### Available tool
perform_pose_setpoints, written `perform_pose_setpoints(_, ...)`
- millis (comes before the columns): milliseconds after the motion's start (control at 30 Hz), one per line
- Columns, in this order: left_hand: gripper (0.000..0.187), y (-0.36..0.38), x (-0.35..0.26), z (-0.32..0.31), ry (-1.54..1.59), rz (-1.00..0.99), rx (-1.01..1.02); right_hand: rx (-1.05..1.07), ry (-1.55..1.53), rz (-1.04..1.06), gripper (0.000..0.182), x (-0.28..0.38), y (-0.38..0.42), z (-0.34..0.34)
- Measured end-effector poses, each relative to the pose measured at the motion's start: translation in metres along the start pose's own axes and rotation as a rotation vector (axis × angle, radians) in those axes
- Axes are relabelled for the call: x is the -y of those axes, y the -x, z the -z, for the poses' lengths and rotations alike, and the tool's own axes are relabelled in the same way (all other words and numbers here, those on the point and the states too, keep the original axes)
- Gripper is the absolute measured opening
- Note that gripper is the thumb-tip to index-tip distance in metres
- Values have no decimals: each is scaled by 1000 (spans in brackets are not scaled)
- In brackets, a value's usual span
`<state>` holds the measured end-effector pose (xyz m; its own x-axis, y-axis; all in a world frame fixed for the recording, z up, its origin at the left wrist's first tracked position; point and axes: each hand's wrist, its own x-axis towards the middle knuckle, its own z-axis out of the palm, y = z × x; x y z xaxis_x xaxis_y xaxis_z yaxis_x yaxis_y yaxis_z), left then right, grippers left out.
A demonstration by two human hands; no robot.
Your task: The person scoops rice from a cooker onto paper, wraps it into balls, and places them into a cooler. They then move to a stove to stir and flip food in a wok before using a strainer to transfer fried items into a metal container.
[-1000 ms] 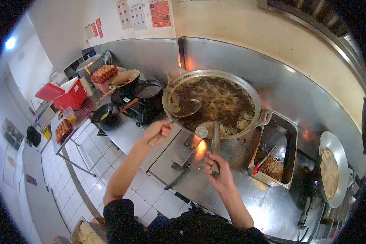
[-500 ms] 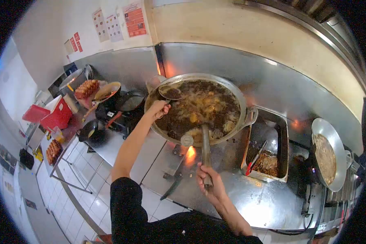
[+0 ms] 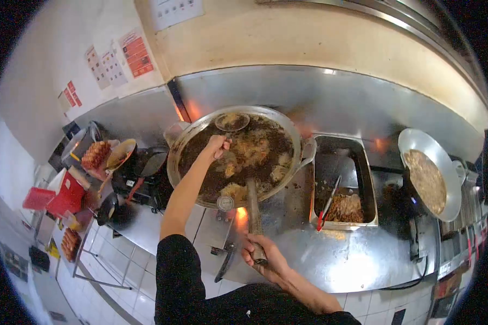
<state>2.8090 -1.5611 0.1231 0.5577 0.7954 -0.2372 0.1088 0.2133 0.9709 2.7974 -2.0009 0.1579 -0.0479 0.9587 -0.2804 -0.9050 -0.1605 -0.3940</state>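
Note:
A large metal wok (image 3: pixel 300 142) holds dark, bubbling oil with several pieces of golden frying food (image 3: pixel 279 172). My left hand (image 3: pixel 217 147) is closed around the handle of a round wire skimmer (image 3: pixel 232 122), which is over the far side of the oil with a few light bits in its mesh. My right hand (image 3: pixel 267 255) grips a long, thick metal handle (image 3: pixel 254 208) near its lower end. That handle slants over the near rim into the wok; the tool's head is hidden. A round dial thermometer (image 3: pixel 225 203) is at the near rim.
Right of the wok, a deep steel tray (image 3: pixel 370 184) holds brown fried bits (image 3: pixel 346 208) and red-handled tongs (image 3: pixel 329 203). Farther right is another wok (image 3: pixel 453 157) with pale liquid. At left are pans (image 3: pixel 154 162), skewered food (image 3: pixel 96 156) and a red box (image 3: pixel 66 192). Flame glows under the wok.
The view has shifted, so the wok appears farther left. The skimmer has moved right and toward the back of the wok. My right hand still grips the long handle.

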Motion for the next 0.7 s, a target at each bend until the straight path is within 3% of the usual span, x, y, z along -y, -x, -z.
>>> perform_pose_setpoints(67,32,16,-15,-24,131,76,-61,4,-3,-4,12,5,0,6)
perform_pose_setpoints(133,26,22,-14,-20,-97,-69,110,24,61,-10,16,4,-15,20)
perform_pose_setpoints(200,19,50,-20,-26,-91,-37,130,81,17,-6,16,4,-11,23)
perform_pose_setpoints(267,20,61,-21,-25,117,-86,185,104,-44,-33,19,16,8,20)
perform_pose_setpoints(333,20,100,-35,-27,88,-57,178,15,-9,-62,21,22,9,15)
perform_pose_setpoints(400,19,138,-45,-25,-15,-57,201,72,-55,-39,15,7,-13,23)
perform_pose_setpoints(500,18,202,-63,-29,-108,-28,289,174,-32,-44,24,-5,-4,9)
perform_pose_setpoints(600,26,250,-69,-29,-204,112,196,152,-30,-100,27,-8,-6,7)
perform_pose_setpoints(667,55,267,-70,-23,-341,213,266,230,-8,-99,31,-12,-15,12)
perform_pose_setpoints(700,55,277,-71,-25,-393,233,286,230,-8,-109,31,-13,-14,12)
